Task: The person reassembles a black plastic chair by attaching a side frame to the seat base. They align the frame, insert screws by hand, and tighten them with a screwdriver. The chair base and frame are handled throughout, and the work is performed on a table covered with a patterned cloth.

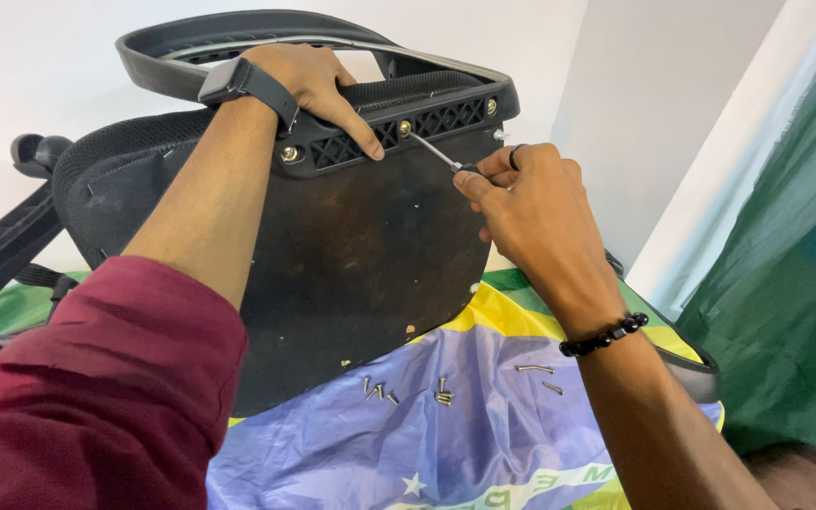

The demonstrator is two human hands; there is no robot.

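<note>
The hex key [434,151] is seated in the middle bolt [405,127] of the black armrest bracket [394,132], at the upper edge of the upturned chair seat [351,255]. The right hand [526,203] pinches the key's near end in a narrow fingertip grip. The left hand [309,85] clamps over the bracket, fingers closed on it. Loose screws [441,392] lie below on the flag cloth [484,416].

my left forearm [205,212] blocks the chair base [361,255]; loose screws [443,392] litter the flag cloth [446,453] below; open room right.
</note>
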